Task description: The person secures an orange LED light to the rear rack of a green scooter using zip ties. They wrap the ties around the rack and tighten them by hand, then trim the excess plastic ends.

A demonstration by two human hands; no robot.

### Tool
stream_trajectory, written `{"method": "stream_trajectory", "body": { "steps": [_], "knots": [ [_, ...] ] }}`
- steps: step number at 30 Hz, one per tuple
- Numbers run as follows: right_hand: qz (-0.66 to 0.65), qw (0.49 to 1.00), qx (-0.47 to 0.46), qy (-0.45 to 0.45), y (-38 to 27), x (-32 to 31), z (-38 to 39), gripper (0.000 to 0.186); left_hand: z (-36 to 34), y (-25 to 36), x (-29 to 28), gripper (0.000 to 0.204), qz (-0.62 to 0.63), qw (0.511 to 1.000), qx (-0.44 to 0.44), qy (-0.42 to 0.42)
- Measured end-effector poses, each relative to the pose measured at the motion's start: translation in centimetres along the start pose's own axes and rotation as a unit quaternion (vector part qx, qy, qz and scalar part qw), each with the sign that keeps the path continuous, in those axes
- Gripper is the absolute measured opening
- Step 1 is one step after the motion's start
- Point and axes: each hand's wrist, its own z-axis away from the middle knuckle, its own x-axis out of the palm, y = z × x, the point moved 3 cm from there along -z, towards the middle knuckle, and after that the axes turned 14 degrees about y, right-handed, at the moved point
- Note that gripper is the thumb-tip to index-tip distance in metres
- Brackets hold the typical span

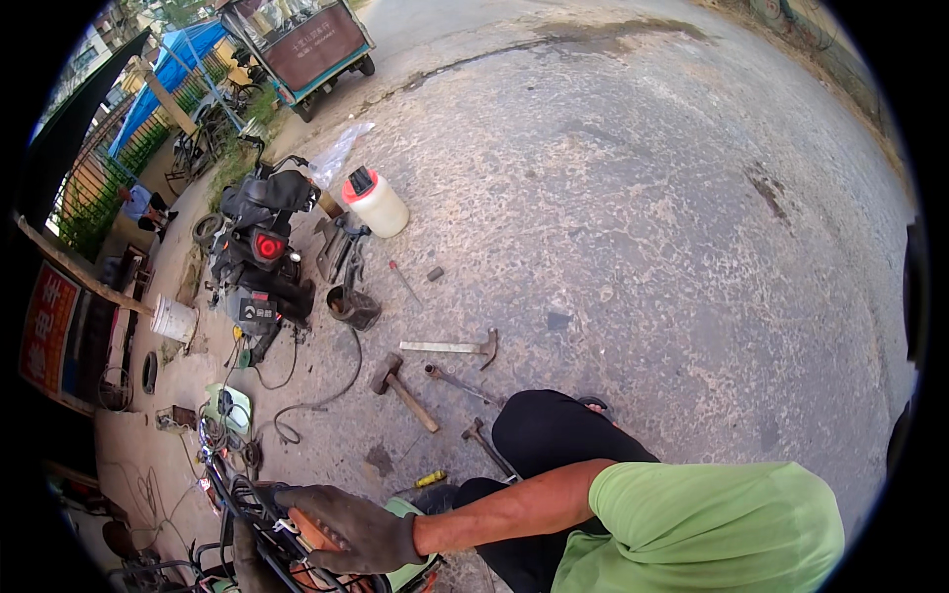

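My right hand (361, 529), in a dark grey work glove, reaches across to the lower left. Its fingers and thumb close around an orange-red piece (314, 531), mostly covered by the glove. Just beneath lies a black metal-tube frame (259, 519), like a rack or basket, with cables about it. My left hand (250, 561), also gloved, is beside this frame at the lower edge; its fingers are largely hidden. Behind my right wrist shows a pale green panel (403, 568).
Around my knees lie a sledgehammer (403, 390), a claw hammer (450, 346), a socket wrench (460, 383), a smaller hammer (489, 450) and a yellow tool (430, 478). Farther off stand a black scooter (262, 237), a white jug (380, 210), a metal can (353, 308) and a three-wheeled cart (311, 49).
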Motion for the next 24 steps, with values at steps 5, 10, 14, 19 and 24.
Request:
{"method": "stream_trajectory", "body": {
  "steps": [5,10,14,19,24],
  "knots": [
    [-0.008,1.0,-0.006,0.009,0.1,0.0,0.1,0.081,0.8,0.1,0.8,0.038,-0.021,0.999,0.04,0.017],
    [-0.008,1.0,-0.012,0.014,0.0,0.0,0.2,0.08,-0.7,-0.7,-1.2,0.035,-0.096,0.985,0.114,0.085],
    [0.0,1.0,-0.01,0.013,0.2,0.2,0.4,0.081,-0.5,-0.9,-1.8,0.035,-0.142,0.964,0.215,0.072],
    [-0.008,1.0,0.007,0.004,0.0,0.2,0.5,0.081,0.4,-0.2,-2.0,0.037,-0.212,0.937,0.274,0.042],
    [-0.011,1.0,0.016,-0.004,-0.5,-0.1,-0.2,0.083,0.5,0.6,-2.0,0.039,-0.195,0.946,0.26,-0.013]
  ]
}}
